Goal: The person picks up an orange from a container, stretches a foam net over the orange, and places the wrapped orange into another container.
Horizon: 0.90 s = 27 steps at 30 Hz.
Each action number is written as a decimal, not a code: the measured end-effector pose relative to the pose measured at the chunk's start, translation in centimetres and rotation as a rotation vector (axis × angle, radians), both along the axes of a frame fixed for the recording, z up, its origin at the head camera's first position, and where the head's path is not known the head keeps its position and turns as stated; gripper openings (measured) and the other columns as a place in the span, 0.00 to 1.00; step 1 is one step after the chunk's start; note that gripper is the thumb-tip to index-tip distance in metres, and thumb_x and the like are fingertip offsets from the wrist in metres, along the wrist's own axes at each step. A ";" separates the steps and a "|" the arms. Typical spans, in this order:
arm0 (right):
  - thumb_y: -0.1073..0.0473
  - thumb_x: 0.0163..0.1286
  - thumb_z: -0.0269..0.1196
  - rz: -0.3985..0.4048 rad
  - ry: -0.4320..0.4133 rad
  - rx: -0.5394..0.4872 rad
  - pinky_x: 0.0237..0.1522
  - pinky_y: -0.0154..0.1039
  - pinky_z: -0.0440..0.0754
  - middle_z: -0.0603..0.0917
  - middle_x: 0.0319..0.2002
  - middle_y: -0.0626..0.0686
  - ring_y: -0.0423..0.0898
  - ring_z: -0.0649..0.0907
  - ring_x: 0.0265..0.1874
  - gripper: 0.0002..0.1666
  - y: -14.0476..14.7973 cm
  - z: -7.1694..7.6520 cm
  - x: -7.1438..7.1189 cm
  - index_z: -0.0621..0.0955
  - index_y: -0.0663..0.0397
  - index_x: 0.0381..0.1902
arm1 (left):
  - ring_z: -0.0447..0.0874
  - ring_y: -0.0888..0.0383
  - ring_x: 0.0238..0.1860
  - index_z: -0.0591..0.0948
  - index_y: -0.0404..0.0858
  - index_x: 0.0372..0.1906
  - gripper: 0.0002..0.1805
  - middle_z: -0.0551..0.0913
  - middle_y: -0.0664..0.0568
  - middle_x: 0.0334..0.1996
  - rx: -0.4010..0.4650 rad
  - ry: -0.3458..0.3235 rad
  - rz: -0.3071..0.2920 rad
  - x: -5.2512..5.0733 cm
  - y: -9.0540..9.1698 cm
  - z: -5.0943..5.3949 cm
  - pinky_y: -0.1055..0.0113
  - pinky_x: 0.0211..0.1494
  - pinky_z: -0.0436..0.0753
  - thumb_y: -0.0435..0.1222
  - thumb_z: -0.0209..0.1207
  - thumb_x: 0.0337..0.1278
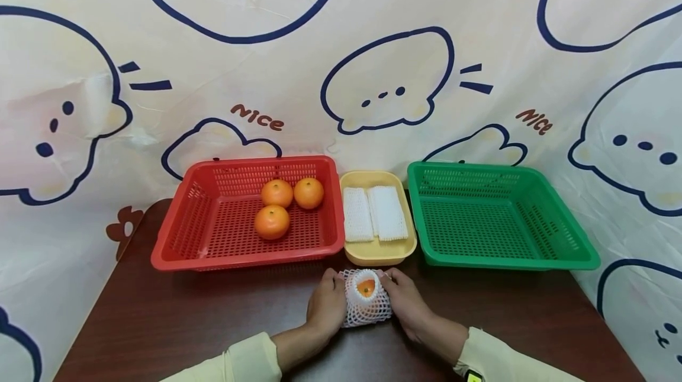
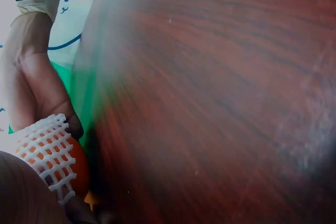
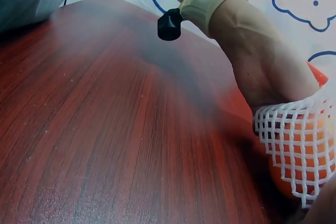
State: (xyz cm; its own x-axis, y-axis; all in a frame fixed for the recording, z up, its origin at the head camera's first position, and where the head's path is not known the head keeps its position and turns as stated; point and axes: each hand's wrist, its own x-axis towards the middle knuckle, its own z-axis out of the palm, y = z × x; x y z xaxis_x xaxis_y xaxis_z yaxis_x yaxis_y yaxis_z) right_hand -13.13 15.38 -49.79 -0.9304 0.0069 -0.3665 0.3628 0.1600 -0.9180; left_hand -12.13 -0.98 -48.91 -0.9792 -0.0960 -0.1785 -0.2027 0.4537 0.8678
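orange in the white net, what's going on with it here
A person's left grip and right grip hold a white foam net from both sides, with an orange inside, showing through the opening. Three bare oranges sit in the red basket. More nets lie in the yellow tray, left of the green basket.

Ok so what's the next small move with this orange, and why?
Probably have the left hand and right hand ease the white foam net further over the orange: both hands grip the net's sides, and both wrist views show bare peel past its edge.
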 end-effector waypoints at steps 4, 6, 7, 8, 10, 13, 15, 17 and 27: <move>0.51 0.83 0.52 -0.020 -0.011 -0.048 0.42 0.35 0.77 0.80 0.41 0.52 0.44 0.79 0.41 0.18 -0.2 0.3 0.0 0.75 0.62 0.41 | 0.74 0.55 0.34 0.74 0.37 0.40 0.12 0.77 0.49 0.29 0.052 0.018 0.002 -0.1 -0.1 0.0 0.61 0.39 0.73 0.37 0.44 0.80; 0.51 0.83 0.53 -0.030 -0.012 -0.077 0.41 0.35 0.78 0.81 0.40 0.53 0.43 0.79 0.40 0.18 -0.2 0.5 0.0 0.75 0.63 0.43 | 0.74 0.55 0.35 0.73 0.36 0.38 0.13 0.76 0.48 0.29 0.088 0.010 0.005 -0.1 -0.2 0.1 0.61 0.39 0.73 0.37 0.43 0.81; 0.51 0.83 0.53 -0.033 -0.013 -0.092 0.40 0.35 0.79 0.81 0.40 0.53 0.43 0.80 0.40 0.19 -0.2 0.7 0.0 0.75 0.64 0.43 | 0.73 0.55 0.34 0.73 0.36 0.37 0.14 0.75 0.48 0.29 0.103 0.005 0.005 -0.2 -0.2 0.2 0.61 0.39 0.73 0.38 0.42 0.81; 0.50 0.83 0.53 -0.037 -0.014 -0.105 0.39 0.34 0.79 0.81 0.40 0.53 0.43 0.80 0.39 0.19 -0.3 0.8 0.0 0.75 0.64 0.44 | 0.72 0.55 0.34 0.72 0.36 0.36 0.15 0.74 0.48 0.28 0.118 -0.002 0.005 -0.2 -0.2 0.3 0.62 0.39 0.72 0.38 0.42 0.81; 0.50 0.82 0.53 -0.039 -0.021 -0.125 0.39 0.34 0.80 0.81 0.40 0.53 0.42 0.80 0.39 0.20 -0.3 1.0 -0.1 0.75 0.65 0.44 | 0.71 0.56 0.33 0.72 0.35 0.34 0.17 0.73 0.48 0.27 0.140 -0.009 0.005 -0.3 -0.2 0.5 0.62 0.39 0.72 0.39 0.41 0.82; 0.50 0.83 0.52 -0.035 -0.018 -0.132 0.39 0.34 0.80 0.81 0.41 0.53 0.42 0.81 0.39 0.20 -0.3 1.5 -0.2 0.74 0.65 0.46 | 0.70 0.57 0.35 0.73 0.35 0.33 0.19 0.73 0.49 0.28 0.172 -0.010 0.008 -0.5 -0.3 0.8 0.62 0.40 0.72 0.40 0.40 0.82; 0.50 0.83 0.52 -0.035 -0.010 -0.127 0.39 0.35 0.80 0.81 0.41 0.53 0.42 0.80 0.39 0.20 -0.3 1.7 -0.3 0.74 0.66 0.47 | 0.70 0.57 0.36 0.72 0.35 0.33 0.18 0.72 0.49 0.29 0.206 -0.004 0.012 -0.5 -0.2 1.0 0.63 0.42 0.72 0.39 0.39 0.81; 0.51 0.83 0.52 -0.040 0.010 -0.106 0.40 0.35 0.80 0.81 0.41 0.53 0.42 0.80 0.39 0.20 -0.3 2.0 -0.3 0.74 0.66 0.48 | 0.69 0.57 0.35 0.71 0.36 0.32 0.18 0.71 0.50 0.29 0.247 0.003 0.018 -0.6 -0.2 1.1 0.64 0.42 0.72 0.39 0.40 0.81; 0.54 0.82 0.54 -0.080 0.051 -0.053 0.34 0.33 0.78 0.80 0.35 0.51 0.41 0.79 0.35 0.17 -0.6 3.2 -0.6 0.75 0.66 0.48 | 0.78 0.63 0.41 0.84 0.28 0.44 0.25 0.86 0.51 0.37 0.429 -0.067 -0.065 -1.1 -0.9 1.5 0.67 0.49 0.78 0.38 0.37 0.80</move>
State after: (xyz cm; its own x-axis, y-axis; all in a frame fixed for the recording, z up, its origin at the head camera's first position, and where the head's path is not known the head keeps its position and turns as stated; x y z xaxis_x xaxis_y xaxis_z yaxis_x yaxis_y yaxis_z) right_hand -13.77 14.75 -46.56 -0.9451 0.0638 -0.3205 0.3251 0.0833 -0.9420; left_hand -13.24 -1.92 -47.42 -0.9656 0.0623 -0.2525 -0.2482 0.0692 0.9662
